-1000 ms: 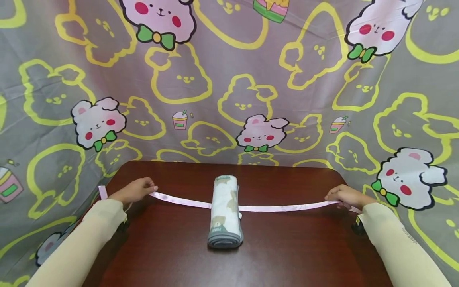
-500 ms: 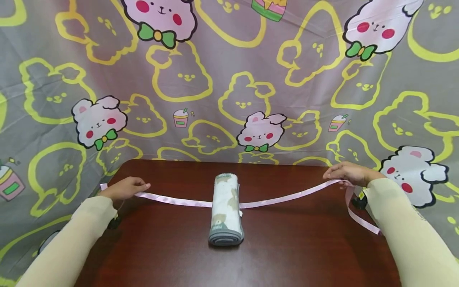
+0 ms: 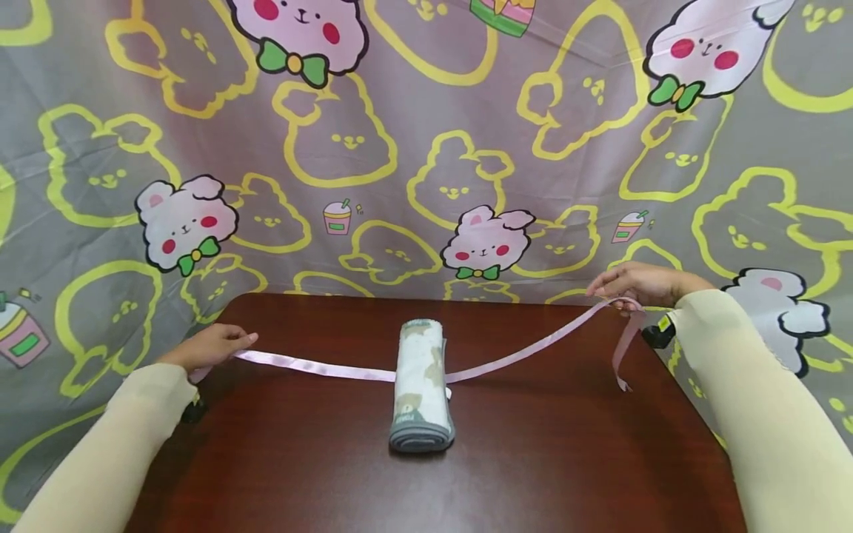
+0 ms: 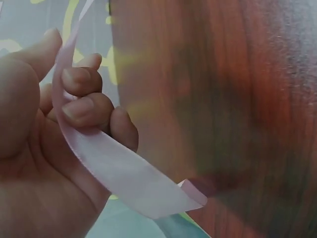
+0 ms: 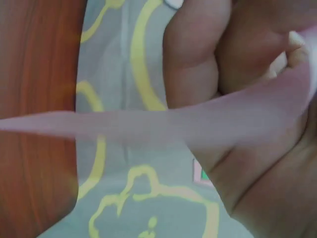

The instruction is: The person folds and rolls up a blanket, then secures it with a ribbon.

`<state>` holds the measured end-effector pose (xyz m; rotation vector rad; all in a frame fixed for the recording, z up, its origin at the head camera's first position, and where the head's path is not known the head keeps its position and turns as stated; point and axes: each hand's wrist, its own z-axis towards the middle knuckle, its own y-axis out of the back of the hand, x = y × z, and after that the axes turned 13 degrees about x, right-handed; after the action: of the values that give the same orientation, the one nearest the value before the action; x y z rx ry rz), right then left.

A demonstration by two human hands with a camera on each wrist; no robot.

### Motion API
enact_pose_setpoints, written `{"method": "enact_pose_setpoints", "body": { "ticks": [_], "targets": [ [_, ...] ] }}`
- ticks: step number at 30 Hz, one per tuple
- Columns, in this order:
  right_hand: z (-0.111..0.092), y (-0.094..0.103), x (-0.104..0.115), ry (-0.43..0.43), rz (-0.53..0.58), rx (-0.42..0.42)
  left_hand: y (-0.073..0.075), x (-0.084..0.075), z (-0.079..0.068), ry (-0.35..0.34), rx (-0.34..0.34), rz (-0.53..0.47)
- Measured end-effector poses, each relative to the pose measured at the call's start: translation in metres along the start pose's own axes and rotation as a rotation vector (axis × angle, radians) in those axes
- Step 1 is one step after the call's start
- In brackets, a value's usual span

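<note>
A rolled towel [image 3: 420,385], white with bear prints and grey edging, lies lengthwise in the middle of the table. Out from both sides of it runs a pink satin ribbon [image 3: 320,369]; its middle is hidden by the roll. At the table's left side my left hand [image 3: 206,346] grips one end, and the left wrist view shows the ribbon [image 4: 124,168] passing between thumb and curled fingers, its tail hanging free. My right hand [image 3: 646,283], raised at the far right corner, pinches the other stretch. A short tail dangles below it, and the ribbon [image 5: 218,124] crosses that palm.
The dark reddish wooden table [image 3: 533,459] has rounded far corners. A grey curtain [image 3: 373,126] with yellow outlines and rabbit heads hangs close behind it and along both sides.
My right hand has risen and moved away from me, lifting its side of the ribbon into a slope. My left hand has shifted left and slightly nearer. The towel stays put.
</note>
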<state>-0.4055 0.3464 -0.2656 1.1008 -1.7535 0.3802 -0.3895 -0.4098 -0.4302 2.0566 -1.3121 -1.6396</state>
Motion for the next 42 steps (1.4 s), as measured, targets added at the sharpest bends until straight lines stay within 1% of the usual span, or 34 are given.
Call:
{"method": "enact_pose_setpoints", "body": {
  "ticks": [3,6,10,12,15,18,20,22,26,28,31,34,36,39,42],
  "targets": [
    [0.006,-0.001,0.01,0.058,-0.001,0.05,0.005,-0.001,-0.002,-0.006,-0.013,0.02],
    [0.013,-0.004,0.023,0.086,-0.014,0.049,0.011,-0.007,-0.006,-0.004,-0.01,-0.022],
    [0.023,-0.007,0.045,0.128,-0.034,0.053,0.018,-0.013,-0.013,0.032,-0.022,-0.044],
    [0.029,-0.01,0.057,0.139,-0.052,0.058,0.021,-0.015,-0.016,0.051,-0.038,-0.056],
    [0.04,-0.017,0.073,0.138,-0.086,0.052,0.026,-0.015,-0.019,0.054,-0.061,-0.081],
    [0.05,-0.026,0.089,0.132,-0.127,0.041,0.03,-0.017,-0.02,0.034,-0.085,-0.083],
    [0.055,-0.032,0.098,0.144,-0.126,0.038,0.031,-0.019,-0.021,0.019,-0.094,-0.074],
    [0.058,-0.035,0.105,0.186,-0.106,0.055,0.032,-0.022,-0.022,0.0,-0.095,-0.072],
    [0.067,-0.041,0.124,0.301,-0.067,0.104,0.032,-0.026,-0.023,-0.005,-0.074,-0.073],
    [0.073,-0.045,0.138,0.353,-0.065,0.123,0.033,-0.029,-0.023,0.005,-0.065,-0.069],
    [0.083,-0.054,0.162,0.396,-0.093,0.136,0.034,-0.032,-0.023,0.014,-0.064,-0.042],
    [0.092,-0.067,0.185,0.4,-0.135,0.127,0.033,-0.035,-0.02,0.012,-0.055,-0.034],
    [0.098,-0.075,0.198,0.387,-0.175,0.108,0.033,-0.036,-0.019,0.005,-0.042,-0.043],
    [0.108,-0.087,0.213,0.362,-0.229,0.089,0.031,-0.038,-0.019,-0.002,-0.027,-0.059],
    [0.12,-0.097,0.226,0.346,-0.288,0.088,0.03,-0.038,-0.019,-0.009,-0.034,-0.05]
  ]
}}
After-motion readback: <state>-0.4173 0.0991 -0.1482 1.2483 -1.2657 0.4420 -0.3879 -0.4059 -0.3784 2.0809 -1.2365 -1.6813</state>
